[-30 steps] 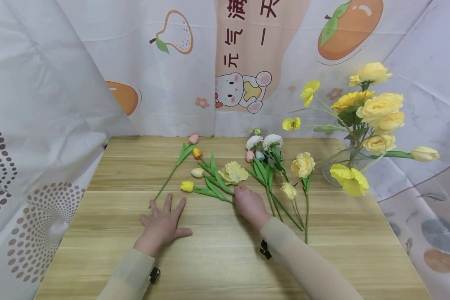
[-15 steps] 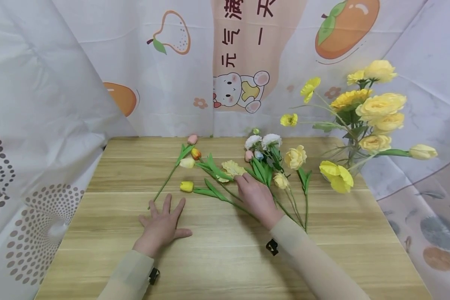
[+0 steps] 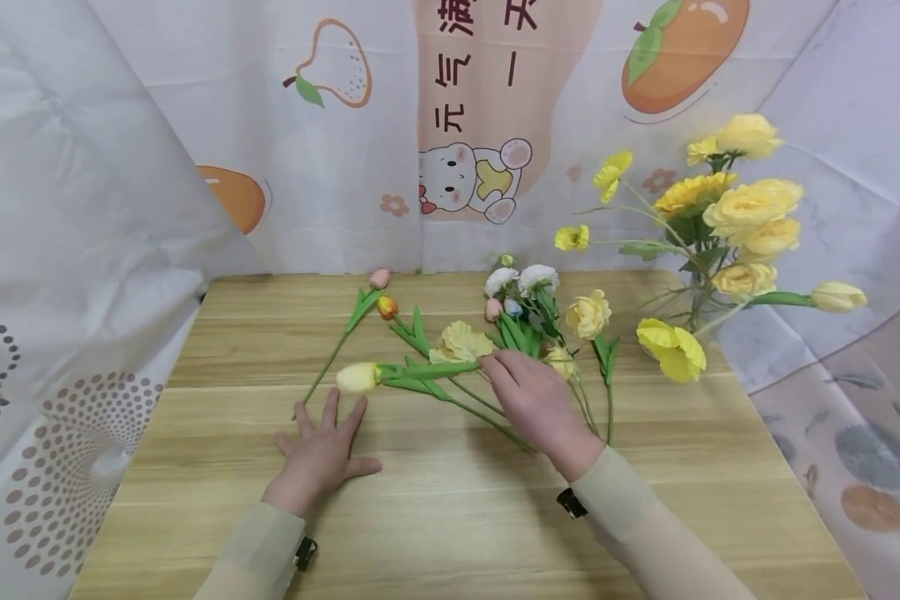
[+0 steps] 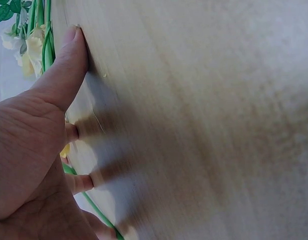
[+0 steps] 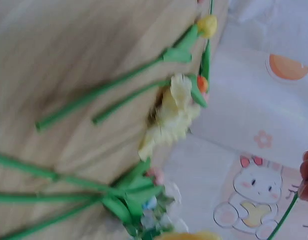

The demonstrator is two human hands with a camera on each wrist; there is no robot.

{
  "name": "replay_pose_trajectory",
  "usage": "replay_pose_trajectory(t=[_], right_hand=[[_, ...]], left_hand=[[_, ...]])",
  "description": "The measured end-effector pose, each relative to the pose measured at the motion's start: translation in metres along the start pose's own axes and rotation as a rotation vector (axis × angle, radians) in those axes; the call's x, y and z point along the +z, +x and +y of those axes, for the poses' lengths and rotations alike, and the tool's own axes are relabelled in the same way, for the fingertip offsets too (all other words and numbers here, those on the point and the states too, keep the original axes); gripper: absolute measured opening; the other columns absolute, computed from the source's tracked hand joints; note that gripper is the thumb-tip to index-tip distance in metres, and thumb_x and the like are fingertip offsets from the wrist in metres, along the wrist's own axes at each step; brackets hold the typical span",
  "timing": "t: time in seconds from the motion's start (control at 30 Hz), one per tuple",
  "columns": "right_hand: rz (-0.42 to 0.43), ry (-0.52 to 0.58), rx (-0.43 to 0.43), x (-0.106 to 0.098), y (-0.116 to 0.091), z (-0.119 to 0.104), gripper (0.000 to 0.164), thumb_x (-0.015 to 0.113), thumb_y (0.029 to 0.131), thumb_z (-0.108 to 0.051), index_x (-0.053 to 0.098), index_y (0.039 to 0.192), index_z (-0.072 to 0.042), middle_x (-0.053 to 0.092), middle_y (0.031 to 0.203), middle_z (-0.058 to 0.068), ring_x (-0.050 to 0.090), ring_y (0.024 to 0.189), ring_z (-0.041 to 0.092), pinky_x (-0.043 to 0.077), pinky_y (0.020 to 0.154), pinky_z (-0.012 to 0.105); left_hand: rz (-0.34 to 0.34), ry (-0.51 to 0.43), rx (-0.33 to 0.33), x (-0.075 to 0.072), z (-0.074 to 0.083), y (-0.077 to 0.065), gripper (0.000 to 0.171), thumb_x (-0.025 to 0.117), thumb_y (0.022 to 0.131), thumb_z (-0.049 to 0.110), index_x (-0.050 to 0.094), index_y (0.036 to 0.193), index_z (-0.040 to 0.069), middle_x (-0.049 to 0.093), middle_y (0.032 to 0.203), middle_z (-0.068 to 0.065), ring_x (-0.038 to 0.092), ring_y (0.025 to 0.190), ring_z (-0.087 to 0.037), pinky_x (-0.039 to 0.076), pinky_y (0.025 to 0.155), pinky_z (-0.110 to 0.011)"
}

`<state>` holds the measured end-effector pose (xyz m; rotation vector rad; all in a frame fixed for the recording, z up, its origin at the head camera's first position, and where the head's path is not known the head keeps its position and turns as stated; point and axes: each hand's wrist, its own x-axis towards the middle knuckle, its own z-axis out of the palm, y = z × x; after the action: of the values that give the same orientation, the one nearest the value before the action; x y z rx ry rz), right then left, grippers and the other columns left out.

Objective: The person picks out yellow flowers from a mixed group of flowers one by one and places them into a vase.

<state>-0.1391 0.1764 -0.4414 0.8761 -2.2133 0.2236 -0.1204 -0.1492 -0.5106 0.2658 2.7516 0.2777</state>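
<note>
My right hand [image 3: 532, 400] pinches the stem of a cream tulip [image 3: 356, 377], held over the table with its bloom pointing left. In the right wrist view only fingertips [image 5: 307, 175] and a bit of green stem show at the right edge. The cream bloom mostly covers the yellow tulip in the head view; the right wrist view shows that yellow tulip [image 5: 207, 26] lying flat. My left hand [image 3: 318, 458] lies on the tabletop, fingers spread, fingertips near the stem of a pink tulip [image 3: 379, 278]. An orange tulip [image 3: 387, 307] and a ruffled pale yellow bloom [image 3: 462, 342] lie behind the held stem.
A clear vase of yellow flowers [image 3: 750, 208] stands at the back right. Left of it lie white blooms [image 3: 537, 280], a blue tulip [image 3: 513, 308], another pink tulip [image 3: 493, 309] and a light yellow flower [image 3: 589, 314]. A printed curtain [image 3: 330, 167] hangs behind the wooden table [image 3: 435, 533].
My right hand has drawn the cream tulip away from beside the orange and yellow ones, moving right and toward me and lifting it. My left hand has stayed in place.
</note>
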Motion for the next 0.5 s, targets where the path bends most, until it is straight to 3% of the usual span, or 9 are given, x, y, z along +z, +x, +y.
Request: replay_pose_trajectory(t=[0.1, 0.3, 0.5], right_hand=[[0.079, 0.002, -0.033, -0.009, 0.001, 0.004, 0.023, 0.044, 0.106, 0.001, 0.066, 0.111, 0.001, 0.066, 0.098, 0.013, 0.063, 0.073, 0.024, 0.053, 0.055, 0.035], [0.187, -0.005, -0.07, -0.024, -0.013, 0.017, 0.02, 0.048, 0.103, 0.001, 0.067, 0.108, 0.005, 0.066, 0.096, 0.017, 0.062, 0.069, 0.028, 0.053, 0.054, 0.039], [0.266, -0.039, -0.038, -0.037, -0.026, 0.028, 0.021, 0.05, 0.101, 0.001, 0.07, 0.102, 0.006, 0.068, 0.092, 0.02, 0.064, 0.068, 0.033, 0.054, 0.051, 0.043]], left_hand=[[0.001, -0.001, 0.0, -0.001, 0.0, -0.001, 0.107, 0.07, 0.078, 0.073, 0.028, 0.163, 0.023, 0.008, 0.167, -0.029, 0.004, 0.137, -0.076, 0.016, 0.086, -0.095], [-0.006, -0.004, 0.001, 0.002, -0.001, 0.001, 0.108, 0.07, 0.078, 0.073, 0.026, 0.164, 0.024, 0.008, 0.167, -0.029, 0.002, 0.137, -0.076, 0.015, 0.087, -0.095], [-0.006, -0.013, -0.003, 0.001, -0.001, 0.001, 0.107, 0.071, 0.08, 0.07, 0.025, 0.164, 0.023, 0.006, 0.168, -0.028, 0.0, 0.138, -0.076, 0.014, 0.088, -0.095]])
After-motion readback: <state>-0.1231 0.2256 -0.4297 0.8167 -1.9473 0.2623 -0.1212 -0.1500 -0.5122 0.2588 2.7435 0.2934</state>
